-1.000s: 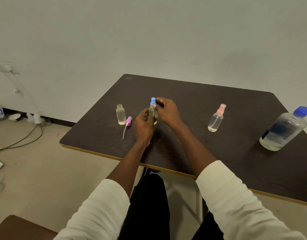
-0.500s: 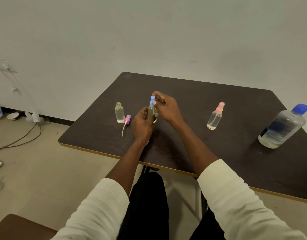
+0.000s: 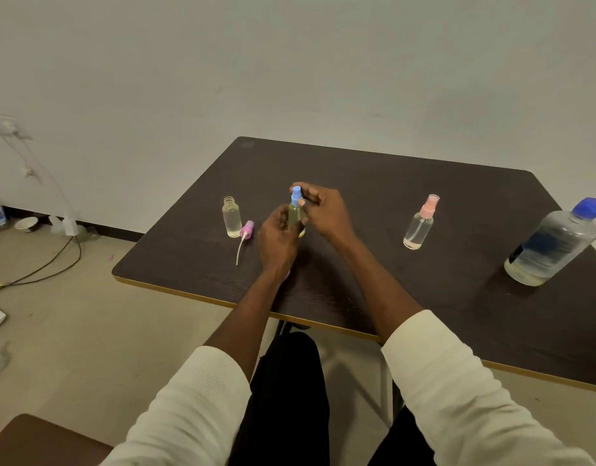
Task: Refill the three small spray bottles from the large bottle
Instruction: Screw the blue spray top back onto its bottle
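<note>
Hands mid-table: left hand gripping blue-capped bottle, right hand pinching its cap.

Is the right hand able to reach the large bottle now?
Probably yes: the table between the right hand and the large bottle holds only the pink-capped bottle, but its fingers must first release the blue cap.

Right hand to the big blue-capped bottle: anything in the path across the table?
One thing: the small clear spray bottle with the pink top stands upright between the right hand and the large clear bottle with the blue cap at the table's right edge. Otherwise only bare dark table.
</note>
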`<action>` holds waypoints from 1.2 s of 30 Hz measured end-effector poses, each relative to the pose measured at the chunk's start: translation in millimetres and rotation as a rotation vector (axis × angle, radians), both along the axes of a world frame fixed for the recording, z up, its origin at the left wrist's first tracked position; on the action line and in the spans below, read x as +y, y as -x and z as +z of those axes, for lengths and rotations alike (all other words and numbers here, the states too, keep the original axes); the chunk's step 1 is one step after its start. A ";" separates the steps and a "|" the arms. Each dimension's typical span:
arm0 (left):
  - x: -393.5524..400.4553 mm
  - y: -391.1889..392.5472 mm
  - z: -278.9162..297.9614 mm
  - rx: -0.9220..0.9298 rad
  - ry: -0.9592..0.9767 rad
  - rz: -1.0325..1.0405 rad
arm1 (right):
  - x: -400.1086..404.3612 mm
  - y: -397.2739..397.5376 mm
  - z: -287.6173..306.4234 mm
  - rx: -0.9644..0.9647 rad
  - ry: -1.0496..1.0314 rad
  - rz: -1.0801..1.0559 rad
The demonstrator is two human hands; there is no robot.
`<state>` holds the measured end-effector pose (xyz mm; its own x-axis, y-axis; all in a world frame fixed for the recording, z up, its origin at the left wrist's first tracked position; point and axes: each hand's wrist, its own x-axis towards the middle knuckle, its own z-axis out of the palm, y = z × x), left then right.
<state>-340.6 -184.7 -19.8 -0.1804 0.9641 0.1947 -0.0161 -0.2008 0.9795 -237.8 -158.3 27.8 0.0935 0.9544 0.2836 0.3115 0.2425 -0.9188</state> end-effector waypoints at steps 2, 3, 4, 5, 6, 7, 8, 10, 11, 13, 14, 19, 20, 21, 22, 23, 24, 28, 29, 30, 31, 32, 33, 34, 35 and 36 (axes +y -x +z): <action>0.0 -0.7 0.3 0.010 0.008 0.013 | -1.8 0.4 -1.2 0.026 -0.035 -0.071; 0.5 -0.9 0.1 0.018 0.012 0.024 | -1.4 0.6 -2.9 0.041 -0.039 -0.098; 0.3 -1.0 0.6 0.033 0.021 0.035 | -0.8 0.7 -4.2 0.043 -0.038 -0.105; 0.4 -1.0 0.4 0.037 0.022 0.039 | 0.0 1.5 -5.0 0.030 -0.035 -0.106; -0.4 -0.7 1.5 0.048 0.023 0.041 | 0.3 2.2 -5.0 0.005 -0.034 -0.096; 0.3 -0.7 0.7 0.057 0.016 0.034 | 0.8 2.0 -5.3 -0.020 -0.028 -0.071; 0.0 -0.7 0.6 0.063 0.007 0.020 | 1.5 1.1 -5.6 -0.031 -0.017 -0.038; 1.0 0.1 -1.0 0.051 0.000 0.003 | 2.9 0.4 -6.2 0.006 0.029 0.011; 1.1 0.1 -1.5 0.038 -0.001 0.006 | 3.6 0.4 -7.2 0.015 0.042 0.012; 0.4 -1.0 -1.1 0.021 -0.019 0.004 | 3.9 0.2 -10.0 0.013 0.016 -0.023; -0.3 -1.4 -0.5 0.027 -0.028 0.001 | 3.8 0.3 -11.3 0.028 0.005 -0.047; 3.0 0.1 -2.7 0.074 -0.022 0.014 | 3.8 1.1 -10.5 0.009 -0.050 -0.122; 2.2 -0.2 -2.2 0.081 -0.025 0.007 | 2.5 0.9 -8.8 -0.011 -0.054 -0.098; 2.0 -0.4 -2.4 0.081 -0.032 -0.001 | 2.7 0.2 -8.1 -0.015 -0.043 -0.066; 1.3 -0.4 -1.8 0.077 -0.037 -0.005 | 3.3 -0.6 -7.4 -0.005 -0.013 -0.031; 1.2 -0.3 -1.6 0.067 -0.040 -0.006 | 4.7 -1.3 -7.2 0.013 0.020 0.003; 1.1 -0.4 -1.2 0.055 -0.042 -0.008 | 5.5 -1.7 -7.5 0.015 0.040 0.019; 1.6 -0.7 -1.3 0.051 -0.040 0.001 | 2.5 -0.9 -7.5 0.035 -0.024 -0.070; 1.5 -0.6 -1.2 0.058 -0.041 0.003 | 2.0 0.2 -7.5 0.052 -0.035 -0.095; 1.7 -0.4 -1.3 0.065 -0.040 0.003 | 1.5 1.4 -7.2 0.057 -0.036 -0.112; 2.1 -0.2 -1.9 0.069 -0.038 0.002 | 1.6 2.6 -7.0 0.052 -0.037 -0.126; 1.6 0.1 -1.9 0.071 -0.036 0.003 | 2.3 3.6 -6.7 0.024 -0.034 -0.130; 1.9 0.5 -3.0 0.065 -0.037 0.000 | 3.4 3.8 -6.8 -0.013 -0.029 -0.120; 1.8 0.6 -3.0 0.067 -0.035 0.000 | 4.4 3.1 -7.9 -0.044 -0.017 -0.100; 1.0 0.2 -2.2 0.066 -0.034 -0.004 | 4.3 2.3 -8.5 -0.045 -0.001 -0.069; 0.2 -0.2 -0.6 0.066 -0.031 -0.006 | 4.3 1.2 -8.6 -0.022 0.027 -0.042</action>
<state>-340.4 -184.5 -20.4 -0.1608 0.9584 0.2360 0.0470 -0.2314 0.9717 -239.0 -154.0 19.2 0.1274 0.9571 0.2604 0.3411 0.2042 -0.9176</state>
